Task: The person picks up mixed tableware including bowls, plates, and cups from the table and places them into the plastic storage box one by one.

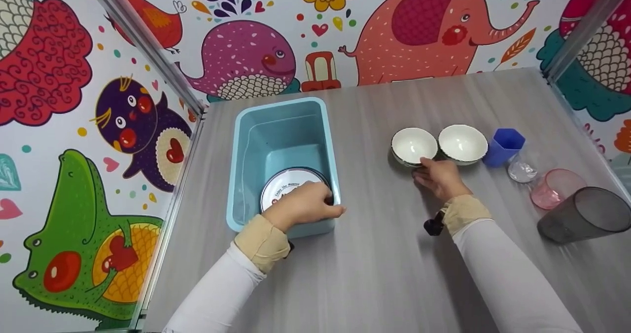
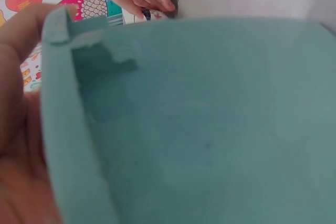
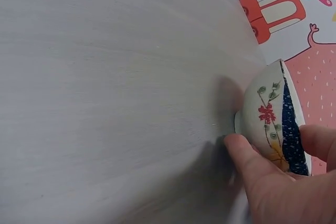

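Observation:
My left hand grips the near right corner of a light blue plastic bin, the thumb outside and the fingers over the rim. In the left wrist view the bin's wall fills most of the picture. Inside the bin lies a white plate with a dark rim and print, partly hidden by that hand. My right hand pinches the near edge of a white bowl; its thumb is at the rim and a finger low on the flowered side. A second white bowl sits close on its right.
Right of the bowls stand a blue angular cup, a small clear cup, a pink clear cup and a tall dark grey cup. Walls with cartoon animals border the grey table at the back and sides.

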Demonstrator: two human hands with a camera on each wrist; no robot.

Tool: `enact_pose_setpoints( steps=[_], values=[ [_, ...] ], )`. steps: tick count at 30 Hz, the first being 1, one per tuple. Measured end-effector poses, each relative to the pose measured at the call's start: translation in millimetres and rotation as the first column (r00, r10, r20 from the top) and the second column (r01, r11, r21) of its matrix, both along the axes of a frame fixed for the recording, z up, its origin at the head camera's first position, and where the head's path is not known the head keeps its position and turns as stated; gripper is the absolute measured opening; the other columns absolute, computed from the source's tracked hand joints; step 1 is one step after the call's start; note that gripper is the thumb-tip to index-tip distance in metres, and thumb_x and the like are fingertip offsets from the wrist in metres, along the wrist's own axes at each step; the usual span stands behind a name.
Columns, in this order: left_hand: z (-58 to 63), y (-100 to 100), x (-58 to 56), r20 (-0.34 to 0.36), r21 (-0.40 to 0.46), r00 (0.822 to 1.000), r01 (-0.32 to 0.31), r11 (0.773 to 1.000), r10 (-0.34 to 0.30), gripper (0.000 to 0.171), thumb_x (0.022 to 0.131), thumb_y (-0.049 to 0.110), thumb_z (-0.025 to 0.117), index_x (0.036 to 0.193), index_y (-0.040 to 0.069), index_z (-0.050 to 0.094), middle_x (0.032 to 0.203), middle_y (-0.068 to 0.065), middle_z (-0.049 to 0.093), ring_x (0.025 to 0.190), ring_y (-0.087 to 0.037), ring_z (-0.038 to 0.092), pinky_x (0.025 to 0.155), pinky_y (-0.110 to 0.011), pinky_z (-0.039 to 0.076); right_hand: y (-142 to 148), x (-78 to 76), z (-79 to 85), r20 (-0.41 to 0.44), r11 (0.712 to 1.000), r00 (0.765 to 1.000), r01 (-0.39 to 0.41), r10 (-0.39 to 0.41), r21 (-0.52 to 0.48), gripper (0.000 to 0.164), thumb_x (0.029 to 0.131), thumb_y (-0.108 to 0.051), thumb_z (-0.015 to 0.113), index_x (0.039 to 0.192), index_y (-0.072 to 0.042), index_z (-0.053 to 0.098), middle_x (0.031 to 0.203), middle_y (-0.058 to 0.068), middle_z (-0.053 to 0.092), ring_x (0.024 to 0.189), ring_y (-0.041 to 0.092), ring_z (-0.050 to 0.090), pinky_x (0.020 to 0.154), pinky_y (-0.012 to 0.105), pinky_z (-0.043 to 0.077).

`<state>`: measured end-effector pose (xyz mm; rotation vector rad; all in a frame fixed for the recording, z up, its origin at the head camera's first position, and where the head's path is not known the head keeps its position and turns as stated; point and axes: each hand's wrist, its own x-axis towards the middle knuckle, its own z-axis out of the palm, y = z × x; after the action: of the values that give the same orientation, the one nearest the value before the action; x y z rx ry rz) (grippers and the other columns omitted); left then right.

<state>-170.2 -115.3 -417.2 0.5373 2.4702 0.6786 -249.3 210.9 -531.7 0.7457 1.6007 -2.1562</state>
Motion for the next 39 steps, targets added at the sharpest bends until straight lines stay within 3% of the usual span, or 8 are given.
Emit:
enact_pose_setpoints(
  steps=[5, 8, 11, 15, 20, 24, 30, 39],
  values=[
    [-1.2, 0.7, -1.1, -0.018, 0.003, 1.000, 0.003, 1.000, -0.003, 0.042, 0.092, 0.035, 0.065, 0.057, 0.020, 0.047, 0.054, 0.010, 0.039, 0.052, -0.007, 0.040, 0.050, -0.024, 0.033, 1.9, -3.0, 3.7, 0.013, 0.996, 1.000, 0.024, -0.023, -0.081, 0.018, 0.104, -0.008, 0.050, 0.117, 0.003, 0.046, 0.080, 0.007, 0.071, 0.082, 0.016, 0.072, 0.106, 0.036, 0.049],
    [-1.2, 1.0, -1.4, -0.023, 0.011, 1.000, 0.001, 1.000, -0.001, 0.042, 0.092, 0.034, 0.065, 0.056, 0.021, 0.047, 0.053, 0.010, 0.038, 0.051, -0.007, 0.039, 0.050, -0.024, 0.032, 1.9, -4.5, 1.9, -0.010, 0.993, 0.999, 0.033, -0.035, -0.117, 0.036, 0.104, -0.005, 0.047, 0.136, 0.008, 0.038, 0.079, 0.006, 0.071, 0.083, 0.016, 0.072, 0.110, 0.039, 0.045],
    [-0.3, 0.5, -1.1, -0.017, 0.020, 1.000, -0.003, 1.000, 0.003, 0.042, 0.092, 0.033, 0.065, 0.056, 0.021, 0.047, 0.053, 0.010, 0.038, 0.050, -0.007, 0.039, 0.049, -0.024, 0.032, 1.0, -5.0, 0.1, -0.027, 0.990, 0.999, 0.040, -0.044, -0.138, 0.057, 0.104, -0.003, 0.045, 0.152, 0.010, 0.019, 0.079, 0.005, 0.071, 0.084, 0.014, 0.072, 0.112, 0.039, 0.042],
    [0.6, -0.6, -0.4, -0.001, 0.031, 1.000, -0.002, 1.000, 0.002, 0.043, 0.093, 0.034, 0.065, 0.056, 0.020, 0.049, 0.053, 0.010, 0.039, 0.049, -0.007, 0.040, 0.048, -0.024, 0.032, 0.0, -3.7, -1.5, -0.027, 0.989, 0.998, 0.051, -0.056, -0.141, 0.064, 0.103, -0.001, 0.044, 0.156, 0.009, 0.009, 0.081, 0.006, 0.068, 0.083, 0.014, 0.071, 0.112, 0.039, 0.042],
    [0.4, -1.2, -1.0, -0.001, 0.030, 1.000, -0.004, 1.000, 0.004, 0.043, 0.093, 0.034, 0.065, 0.056, 0.021, 0.048, 0.053, 0.010, 0.039, 0.049, -0.007, 0.039, 0.048, -0.024, 0.032, 0.5, -2.2, -2.4, -0.039, 0.991, 0.998, 0.050, -0.055, -0.127, 0.065, 0.102, 0.000, 0.044, 0.157, 0.008, 0.009, 0.085, 0.006, 0.065, 0.084, 0.014, 0.071, 0.110, 0.039, 0.044],
    [0.6, -0.2, -2.3, -0.011, 0.027, 1.000, -0.005, 1.000, 0.005, 0.044, 0.092, 0.034, 0.065, 0.055, 0.021, 0.046, 0.052, 0.011, 0.037, 0.049, -0.006, 0.037, 0.048, -0.024, 0.030, 3.4, -0.8, -2.5, -0.060, 0.994, 0.997, 0.041, -0.048, -0.103, 0.056, 0.102, 0.000, 0.045, 0.151, 0.009, 0.020, 0.087, 0.005, 0.065, 0.082, 0.014, 0.070, 0.104, 0.037, 0.051],
    [0.1, 1.5, -1.7, -0.020, 0.014, 1.000, -0.013, 1.000, 0.013, 0.045, 0.091, 0.035, 0.066, 0.054, 0.022, 0.044, 0.052, 0.012, 0.035, 0.049, -0.006, 0.035, 0.048, -0.024, 0.029, 8.9, 4.5, -4.5, -0.071, 0.998, 0.997, 0.016, -0.021, -0.064, 0.014, 0.101, -0.002, 0.043, 0.114, 0.001, 0.042, 0.078, 0.005, 0.069, 0.078, 0.015, 0.072, 0.090, 0.033, 0.059],
    [0.9, 2.5, 2.2, -0.015, -0.030, 0.999, -0.039, 0.999, 0.038, 0.045, 0.091, 0.034, 0.064, 0.054, 0.022, 0.042, 0.052, 0.011, 0.034, 0.050, -0.007, 0.036, 0.049, -0.025, 0.030, 10.3, 16.4, 1.0, -0.105, 0.998, 0.993, -0.050, 0.047, -0.028, 0.012, 0.099, -0.003, 0.043, 0.109, 0.003, 0.046, 0.075, 0.004, 0.074, 0.078, 0.013, 0.074, 0.085, 0.030, 0.060]
  ],
)
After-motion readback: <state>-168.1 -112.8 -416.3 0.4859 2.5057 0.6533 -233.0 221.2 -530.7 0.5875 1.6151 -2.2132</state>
